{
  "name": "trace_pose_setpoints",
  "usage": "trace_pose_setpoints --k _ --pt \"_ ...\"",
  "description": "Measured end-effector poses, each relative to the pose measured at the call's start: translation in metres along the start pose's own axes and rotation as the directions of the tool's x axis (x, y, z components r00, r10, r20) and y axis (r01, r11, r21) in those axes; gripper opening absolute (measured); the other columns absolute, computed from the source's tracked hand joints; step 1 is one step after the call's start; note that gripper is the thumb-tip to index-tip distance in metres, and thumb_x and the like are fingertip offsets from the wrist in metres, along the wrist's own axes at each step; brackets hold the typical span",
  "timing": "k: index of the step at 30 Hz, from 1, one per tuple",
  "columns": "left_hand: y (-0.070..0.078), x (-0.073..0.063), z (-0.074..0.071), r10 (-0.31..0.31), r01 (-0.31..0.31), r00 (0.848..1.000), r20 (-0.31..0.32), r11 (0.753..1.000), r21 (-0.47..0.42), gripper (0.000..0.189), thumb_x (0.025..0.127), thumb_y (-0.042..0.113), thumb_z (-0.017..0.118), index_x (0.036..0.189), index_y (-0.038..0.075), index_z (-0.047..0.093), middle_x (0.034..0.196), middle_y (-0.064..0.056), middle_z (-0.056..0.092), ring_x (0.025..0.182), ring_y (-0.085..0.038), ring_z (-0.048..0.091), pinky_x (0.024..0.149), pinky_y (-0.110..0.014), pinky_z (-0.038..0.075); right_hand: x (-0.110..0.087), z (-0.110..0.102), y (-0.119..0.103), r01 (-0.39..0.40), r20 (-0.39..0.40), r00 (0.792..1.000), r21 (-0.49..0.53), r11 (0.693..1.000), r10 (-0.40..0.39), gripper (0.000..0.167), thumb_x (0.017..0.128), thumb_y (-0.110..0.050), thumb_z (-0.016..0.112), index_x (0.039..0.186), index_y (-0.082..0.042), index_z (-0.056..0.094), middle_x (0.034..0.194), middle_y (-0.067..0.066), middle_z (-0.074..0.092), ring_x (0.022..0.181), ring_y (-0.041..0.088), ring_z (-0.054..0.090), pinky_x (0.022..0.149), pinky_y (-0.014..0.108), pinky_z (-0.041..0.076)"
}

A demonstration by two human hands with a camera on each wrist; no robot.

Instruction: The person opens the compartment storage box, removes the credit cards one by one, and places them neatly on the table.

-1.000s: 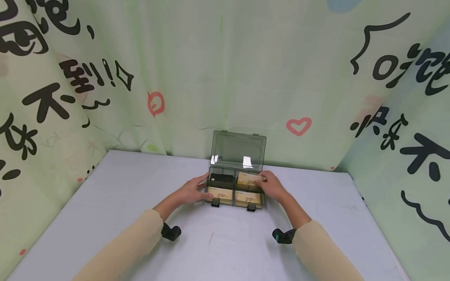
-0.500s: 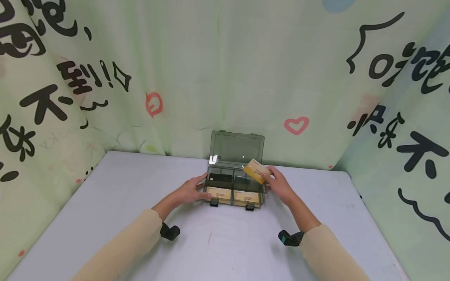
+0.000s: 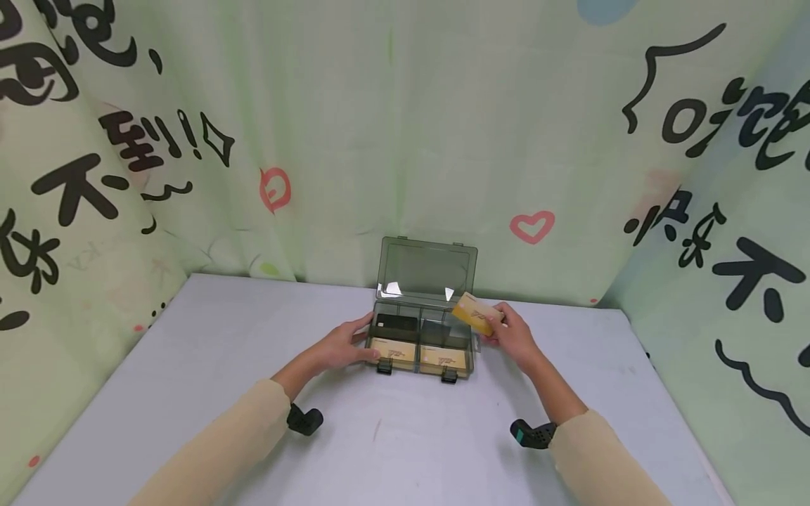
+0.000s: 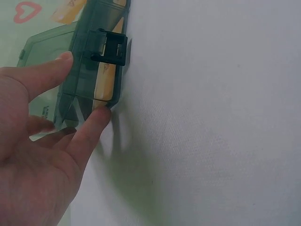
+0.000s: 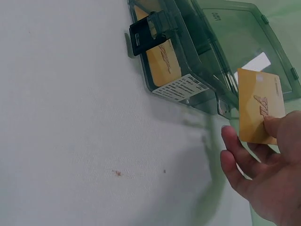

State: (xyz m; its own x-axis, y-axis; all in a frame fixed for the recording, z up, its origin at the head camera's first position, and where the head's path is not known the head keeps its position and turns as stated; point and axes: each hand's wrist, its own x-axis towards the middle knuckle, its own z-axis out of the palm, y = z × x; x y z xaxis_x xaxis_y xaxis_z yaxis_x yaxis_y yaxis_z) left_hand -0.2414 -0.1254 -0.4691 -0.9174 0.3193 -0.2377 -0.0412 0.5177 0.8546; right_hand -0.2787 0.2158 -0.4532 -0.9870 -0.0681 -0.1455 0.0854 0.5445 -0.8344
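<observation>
A translucent grey-green divided storage box (image 3: 419, 377) stands with its lid (image 3: 429, 270) raised at the back. Yellow cards (image 3: 392, 349) lie in the front left compartment, and more yellow cards (image 3: 442, 357) in the front right one. At the rear left is a black card (image 3: 396, 322). My left hand (image 3: 338, 344) grips the box's left side, thumb at the front corner. Tilted above the rear right compartment and the box's right edge is a yellow card (image 3: 473, 313), pinched between thumb and fingers of my right hand (image 3: 515, 336). A chip-like square shows on this card (image 5: 258, 103).
Two dark latches hang at the box's front, one a left latch (image 3: 384, 366), the other a right latch (image 3: 449, 376). A printed label (image 5: 181, 88) is on the box's side. The white-covered table (image 3: 392, 450) is bounded by a printed curtain (image 3: 342, 140) behind and at both sides.
My right hand has lifted the yellow card out of the rear right compartment and moved it up, then slightly right. The left hand stays at the box's left side.
</observation>
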Motion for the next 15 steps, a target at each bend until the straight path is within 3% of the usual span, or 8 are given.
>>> trace_pose_setpoints --k 6,10,15 --pt "0.0 -0.001 -0.002 0.012 -0.012 1.0 -0.003 1.0 0.018 0.088 0.088 0.023 0.072 0.156 0.024 0.016 0.162 -0.008 0.018 0.142 -0.032 0.036 0.116 -0.05 0.028 -0.002 -0.007 0.002 -0.051 -0.01 0.999 0.041 0.998 0.051 0.033 0.101 -0.011 0.037 0.132 -0.001 0.038 0.131 0.025 0.048 0.087 0.019 0.064 0.079 0.028 0.055" --pt "0.002 -0.002 -0.003 0.003 -0.003 1.0 0.001 1.0 0.026 0.085 0.088 0.022 0.071 0.156 0.022 0.019 0.161 -0.01 0.021 0.142 -0.033 0.036 0.116 -0.051 0.028 -0.004 -0.013 0.005 -0.047 -0.017 0.999 0.055 0.997 0.048 0.039 0.098 -0.007 0.039 0.136 -0.001 0.036 0.132 0.025 0.048 0.09 0.024 0.065 0.077 0.027 0.054" --pt "0.001 -0.001 -0.002 0.007 -0.008 1.0 0.016 0.998 0.058 0.085 0.088 0.026 0.071 0.156 0.022 0.018 0.161 -0.008 0.023 0.142 -0.031 0.036 0.117 -0.051 0.027 -0.008 -0.022 0.014 -0.049 -0.08 0.996 -0.074 0.996 0.043 0.043 0.098 -0.01 0.045 0.139 -0.002 0.037 0.125 0.026 0.053 0.105 0.031 0.056 0.075 0.025 0.051"
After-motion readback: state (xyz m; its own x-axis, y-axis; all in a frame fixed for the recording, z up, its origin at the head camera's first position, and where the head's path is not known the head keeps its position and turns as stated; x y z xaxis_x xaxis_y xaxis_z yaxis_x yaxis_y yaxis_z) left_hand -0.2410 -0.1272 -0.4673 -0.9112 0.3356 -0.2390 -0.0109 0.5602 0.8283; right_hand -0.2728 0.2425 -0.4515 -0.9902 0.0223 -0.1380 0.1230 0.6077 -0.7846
